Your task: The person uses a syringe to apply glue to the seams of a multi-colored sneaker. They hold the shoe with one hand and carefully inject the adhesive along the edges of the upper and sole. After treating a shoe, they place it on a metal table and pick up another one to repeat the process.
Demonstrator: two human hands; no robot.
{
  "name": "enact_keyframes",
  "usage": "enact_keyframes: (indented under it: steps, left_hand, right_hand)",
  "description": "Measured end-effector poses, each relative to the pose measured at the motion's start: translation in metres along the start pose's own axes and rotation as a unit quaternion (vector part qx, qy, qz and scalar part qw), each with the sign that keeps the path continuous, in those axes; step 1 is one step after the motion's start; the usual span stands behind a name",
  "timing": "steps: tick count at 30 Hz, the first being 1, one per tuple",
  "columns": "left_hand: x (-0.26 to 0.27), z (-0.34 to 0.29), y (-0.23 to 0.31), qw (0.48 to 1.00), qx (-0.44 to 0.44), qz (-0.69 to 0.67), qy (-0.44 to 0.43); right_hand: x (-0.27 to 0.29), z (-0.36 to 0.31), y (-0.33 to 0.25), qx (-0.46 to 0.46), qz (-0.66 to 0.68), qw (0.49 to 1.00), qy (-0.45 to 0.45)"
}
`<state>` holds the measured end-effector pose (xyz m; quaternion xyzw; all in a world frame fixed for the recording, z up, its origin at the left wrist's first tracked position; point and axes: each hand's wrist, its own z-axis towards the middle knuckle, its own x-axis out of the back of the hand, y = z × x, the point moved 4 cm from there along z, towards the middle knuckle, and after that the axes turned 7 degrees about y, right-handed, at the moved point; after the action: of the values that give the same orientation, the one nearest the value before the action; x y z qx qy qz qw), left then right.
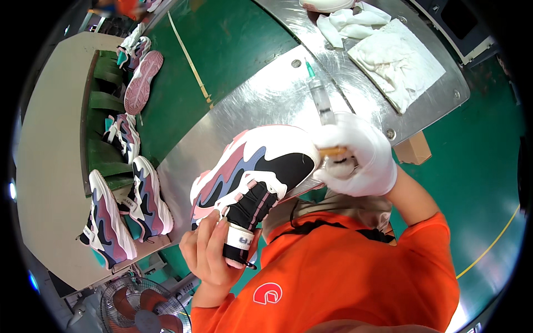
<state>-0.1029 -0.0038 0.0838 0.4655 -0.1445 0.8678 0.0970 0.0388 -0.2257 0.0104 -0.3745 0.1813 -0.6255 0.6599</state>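
A white, black, mauve and blue sneaker (261, 161) is tilted over the near edge of the metal table, its toe to the right. My bare left hand (210, 252) is closed round its heel and collar, near the white tongue tab. Close to the toe, my right hand (358, 155) in a white glove is curled, slightly blurred, round a slim yellow-brown stick-like tool (333, 151). A clear syringe (321, 100) with a green tip points away from that glove. The glove covers its lower end, so whether my fingers also grip it cannot be told.
Further sneakers (149, 200) stand on a beige board (55, 144) with a green rack (105, 100) at left. Crumpled white cloth (397, 66) lies on the metal table (250, 83) at the far right. A fan (147, 319) stands lower left, a cardboard box (413, 149) right.
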Motion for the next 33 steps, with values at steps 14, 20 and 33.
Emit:
enact_keyframes:
  steps: [14,20,33]
  left_hand:
    - [0.001,-0.003,0.010,0.999,-0.019,-0.003,0.035]
    - [0.000,-0.006,0.011,0.999,-0.004,0.004,0.035]
    - [-0.002,-0.001,0.005,1.000,0.006,0.003,0.019]
  right_hand:
    - [0.002,-0.007,-0.005,0.002,-0.047,0.998,0.030]
    - [0.041,-0.029,0.000,-0.300,0.110,0.923,0.216]
    - [0.038,-0.050,-0.003,-0.338,0.536,0.758,0.153]
